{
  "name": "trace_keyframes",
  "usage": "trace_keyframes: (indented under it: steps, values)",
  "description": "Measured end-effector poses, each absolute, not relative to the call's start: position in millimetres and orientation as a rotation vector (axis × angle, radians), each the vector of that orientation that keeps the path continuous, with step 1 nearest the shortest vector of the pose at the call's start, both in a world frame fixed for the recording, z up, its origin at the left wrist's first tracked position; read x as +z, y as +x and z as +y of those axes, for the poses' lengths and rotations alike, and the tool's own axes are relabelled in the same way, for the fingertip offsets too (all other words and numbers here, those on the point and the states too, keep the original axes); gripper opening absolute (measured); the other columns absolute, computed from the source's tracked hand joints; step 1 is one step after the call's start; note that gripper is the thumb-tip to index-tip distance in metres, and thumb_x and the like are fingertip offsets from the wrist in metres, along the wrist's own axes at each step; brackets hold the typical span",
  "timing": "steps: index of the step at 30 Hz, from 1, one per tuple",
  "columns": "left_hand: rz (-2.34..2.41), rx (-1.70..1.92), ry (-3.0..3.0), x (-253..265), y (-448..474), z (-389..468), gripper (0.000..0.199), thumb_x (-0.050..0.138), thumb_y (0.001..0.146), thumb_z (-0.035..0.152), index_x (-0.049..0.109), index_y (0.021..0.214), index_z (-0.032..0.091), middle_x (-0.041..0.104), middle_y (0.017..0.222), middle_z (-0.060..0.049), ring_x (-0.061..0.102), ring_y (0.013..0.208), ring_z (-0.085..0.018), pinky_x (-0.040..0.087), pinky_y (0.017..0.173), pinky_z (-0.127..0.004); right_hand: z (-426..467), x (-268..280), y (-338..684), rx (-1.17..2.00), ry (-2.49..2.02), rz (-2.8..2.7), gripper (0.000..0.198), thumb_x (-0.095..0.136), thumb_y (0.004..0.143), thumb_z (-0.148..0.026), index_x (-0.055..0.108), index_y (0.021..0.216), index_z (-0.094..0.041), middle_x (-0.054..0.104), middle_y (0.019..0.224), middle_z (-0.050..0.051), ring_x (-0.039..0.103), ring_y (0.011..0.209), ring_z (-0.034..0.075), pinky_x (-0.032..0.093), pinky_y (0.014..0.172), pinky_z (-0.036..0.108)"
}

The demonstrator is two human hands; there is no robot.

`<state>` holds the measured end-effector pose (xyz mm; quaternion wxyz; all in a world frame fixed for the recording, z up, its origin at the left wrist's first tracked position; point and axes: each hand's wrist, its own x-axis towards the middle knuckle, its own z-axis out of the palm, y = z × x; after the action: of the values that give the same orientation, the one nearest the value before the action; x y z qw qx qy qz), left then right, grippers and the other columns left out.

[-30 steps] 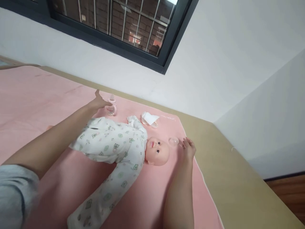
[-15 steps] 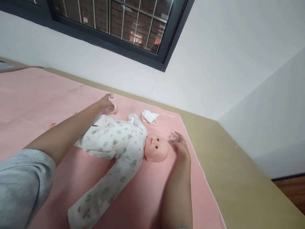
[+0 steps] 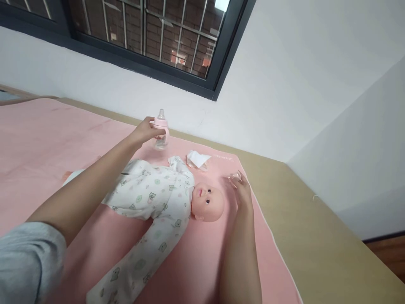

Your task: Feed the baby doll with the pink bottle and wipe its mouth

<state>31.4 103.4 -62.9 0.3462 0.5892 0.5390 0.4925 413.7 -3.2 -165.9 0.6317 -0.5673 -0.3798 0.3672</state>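
Observation:
My left hand (image 3: 148,130) is closed around a baby bottle (image 3: 160,141) with a pink collar and handles and a clear teat, held upright beyond the doll. In my right hand (image 3: 242,189), close to the doll's head, is a small clear bottle cap (image 3: 235,176), pinched in the fingers. Between my arms a baby doll (image 3: 209,202) lies on its back, wearing a white sleepsuit (image 3: 167,198) with a small green and grey print. My left forearm hides part of its lower body.
A pink mat (image 3: 196,257) covers much of the pale wooden surface (image 3: 294,223). Near the doll's far sleeve lies a small tissue packet (image 3: 198,159) with a white sheet sticking out. White walls and a dark-framed window (image 3: 177,80) stand behind.
My left hand has lifted the baby bottle and moved it to the right, away from the mat. My right hand has tilted the clear cap and shifted slightly. The doll stays where it lay.

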Motion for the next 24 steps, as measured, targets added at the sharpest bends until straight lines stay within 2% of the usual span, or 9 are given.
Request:
trace_keyframes:
  steps: [2, 5, 10, 15, 20, 24]
  values:
    - [1.303, 1.209, 1.598, -49.8, 42.7, 78.5, 0.068, 0.071, 0.059, 0.03, 0.047, 0.123, 0.018, 0.064, 0.098, -0.005, 0.065, 0.087, -0.022, 0.051, 0.073, -0.029, -3.3, -145.4, 402.1, 0.872, -1.186, -0.903, 0.078, 0.08, 0.058, -0.036, 0.052, 0.131, -0.025, 0.063, 0.12, 0.005, 0.06, 0.112, 0.02, 0.047, 0.101, 0.036]
    - [1.17, 1.082, 1.76, -36.2, 60.2, 37.7, 0.078, 0.067, 0.061, 0.028, 0.041, 0.134, 0.017, 0.064, 0.105, -0.006, 0.064, 0.092, -0.024, 0.051, 0.074, -0.031, -7.5, -111.0, 376.8, 0.889, -1.046, -0.951, 0.075, 0.082, 0.058, -0.035, 0.055, 0.128, -0.025, 0.059, 0.126, 0.005, 0.056, 0.119, 0.02, 0.041, 0.109, 0.038]
    - [0.969, 0.786, 2.009, -25.9, 78.2, -16.0, 0.079, 0.063, 0.07, 0.031, 0.033, 0.142, 0.02, 0.062, 0.115, -0.005, 0.061, 0.104, -0.023, 0.048, 0.086, -0.031, -27.0, -64.1, 321.4, 0.829, -0.79, -1.065, 0.072, 0.078, 0.066, -0.039, 0.048, 0.131, -0.032, 0.057, 0.127, 0.004, 0.06, 0.113, 0.02, 0.044, 0.105, 0.041]
    - [1.001, 0.641, 2.088, -18.9, 80.4, -37.9, 0.081, 0.06, 0.07, 0.03, 0.029, 0.144, 0.027, 0.061, 0.112, -0.003, 0.064, 0.086, -0.02, 0.049, 0.073, -0.029, -44.0, -49.6, 286.3, 0.793, -0.771, -1.278, 0.065, 0.074, 0.071, -0.043, 0.048, 0.131, -0.034, 0.057, 0.126, 0.004, 0.058, 0.115, 0.022, 0.047, 0.101, 0.044]
    - [1.082, 0.555, 2.115, -8.5, 75.7, -48.2, 0.083, 0.059, 0.07, 0.031, 0.028, 0.146, 0.029, 0.061, 0.114, -0.003, 0.062, 0.074, -0.018, 0.046, 0.062, -0.027, -51.9, -49.3, 274.4, 0.841, -0.779, -1.388, 0.063, 0.069, 0.076, -0.047, 0.045, 0.133, -0.036, 0.058, 0.125, 0.003, 0.059, 0.112, 0.022, 0.05, 0.098, 0.044]
    - [1.117, 0.546, 2.123, -5.1, 72.4, -52.8, 0.085, 0.058, 0.071, 0.03, 0.023, 0.149, 0.029, 0.063, 0.108, -0.002, 0.061, 0.069, -0.016, 0.045, 0.059, -0.027, -59.1, -47.0, 263.4, 0.851, -0.805, -1.476, 0.071, 0.07, 0.075, -0.046, 0.038, 0.138, -0.039, 0.057, 0.127, 0.003, 0.058, 0.112, 0.022, 0.05, 0.098, 0.044]
